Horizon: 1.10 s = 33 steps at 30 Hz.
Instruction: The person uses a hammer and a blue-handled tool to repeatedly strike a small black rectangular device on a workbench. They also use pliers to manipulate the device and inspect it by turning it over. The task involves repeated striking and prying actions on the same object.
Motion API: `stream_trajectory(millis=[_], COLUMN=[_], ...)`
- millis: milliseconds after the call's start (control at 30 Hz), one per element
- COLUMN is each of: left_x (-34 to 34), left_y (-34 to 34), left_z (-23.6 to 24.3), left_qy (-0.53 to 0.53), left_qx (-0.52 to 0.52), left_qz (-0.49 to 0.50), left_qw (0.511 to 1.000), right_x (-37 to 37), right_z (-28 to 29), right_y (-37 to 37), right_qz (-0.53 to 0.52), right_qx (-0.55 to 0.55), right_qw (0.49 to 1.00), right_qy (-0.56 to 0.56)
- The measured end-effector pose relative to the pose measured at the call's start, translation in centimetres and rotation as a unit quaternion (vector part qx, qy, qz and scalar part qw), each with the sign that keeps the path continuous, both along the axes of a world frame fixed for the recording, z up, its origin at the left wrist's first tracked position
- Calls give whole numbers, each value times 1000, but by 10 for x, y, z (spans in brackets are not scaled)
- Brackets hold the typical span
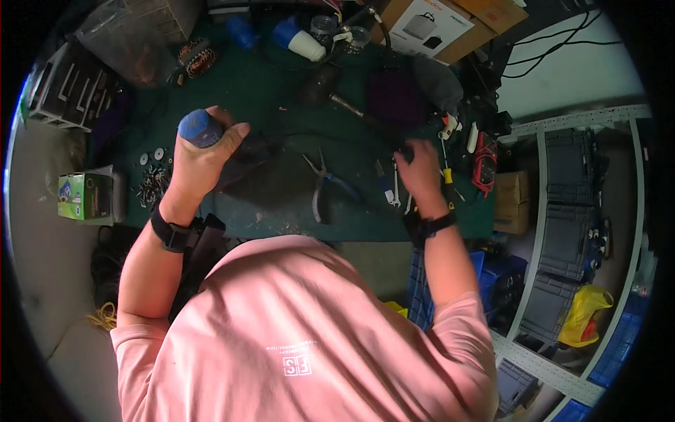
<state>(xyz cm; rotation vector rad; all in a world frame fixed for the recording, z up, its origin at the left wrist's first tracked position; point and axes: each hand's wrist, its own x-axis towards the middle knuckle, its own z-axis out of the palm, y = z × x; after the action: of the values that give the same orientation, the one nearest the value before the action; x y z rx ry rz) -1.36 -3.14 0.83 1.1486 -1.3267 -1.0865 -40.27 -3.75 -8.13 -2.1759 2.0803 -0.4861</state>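
My left hand (211, 158) grips an upright blue cylindrical object (200, 125) above the left part of the green mat (274, 197), over some dark, indistinct material (246, 165). My right hand (420, 172) is at the mat's right side with curled fingers around something dark that I cannot make out, beside a wrench (395, 186) and screwdrivers (447, 172). Pliers with blue handles (330, 184) lie open between my hands. A mallet (320, 88) lies farther back. Small screws (151, 186) and washers (159, 154) sit left of my left hand.
Drawer units (67, 84), a green box (77, 197) and copper coils (197, 60) sit left. Blue-and-white plugs (299, 42) and a cardboard box (474, 32) are at the back. A red-cased meter (485, 162) lies right, beside shelving with grey bins (562, 239).
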Motion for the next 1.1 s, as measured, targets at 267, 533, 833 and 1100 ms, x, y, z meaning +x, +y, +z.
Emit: stream_trajectory(millis=[267,533,833,1100], left_x=[3,3,1,3], left_y=[-5,-5,-8,-11], left_z=[5,8,11,6], left_qy=[-15,-41,-26,-31], left_qx=[14,10,19,18], left_qz=[18,19,21,24], left_qw=[1000,999,999,999], right_x=[42,56,63,141], right_z=[-40,-28,152,275], right_y=[-87,-89,-38,-2], right_qz=[125,74,72,267], right_qx=[35,19,133,123], right_qw=[984,993,959,929], right_qy=[125,94,-238,-227])
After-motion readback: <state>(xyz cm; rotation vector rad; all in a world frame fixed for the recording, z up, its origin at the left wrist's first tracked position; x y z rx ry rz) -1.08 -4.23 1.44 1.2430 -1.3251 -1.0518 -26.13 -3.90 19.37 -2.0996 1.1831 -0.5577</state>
